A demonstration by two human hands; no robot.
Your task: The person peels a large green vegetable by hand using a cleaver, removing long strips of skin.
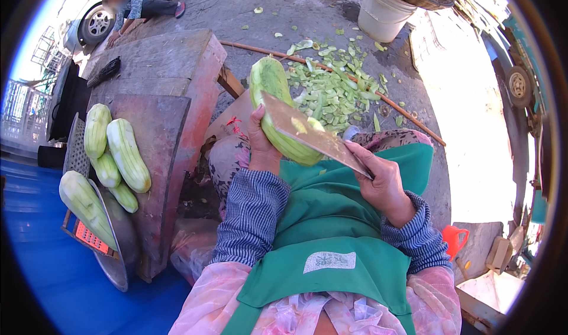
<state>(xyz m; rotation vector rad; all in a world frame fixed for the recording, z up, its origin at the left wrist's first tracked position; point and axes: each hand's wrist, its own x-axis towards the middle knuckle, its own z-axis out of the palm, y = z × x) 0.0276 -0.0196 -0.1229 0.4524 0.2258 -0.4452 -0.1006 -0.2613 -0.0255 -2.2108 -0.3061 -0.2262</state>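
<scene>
My left hand [263,143] is closed round the near side of a long pale-green gourd [271,79], which tilts away from me above my lap. A broad cleaver [307,133] lies slantwise across the gourd, its flat blade hiding part of it. My right hand [381,180] grips the cleaver at its near right end; the handle is hidden in the fingers. A scrap of pale peel clings to the blade. Beyond, many green peelings [331,92] are heaped on the ground.
At left, a worn wooden table [160,57] bears several peeled gourds [127,154], beside a metal pan [121,234] and an orange grater [92,237]. A long wooden pole [408,115] crosses the peelings. A white bucket [381,15] stands far right; another person [148,1] crouches far left.
</scene>
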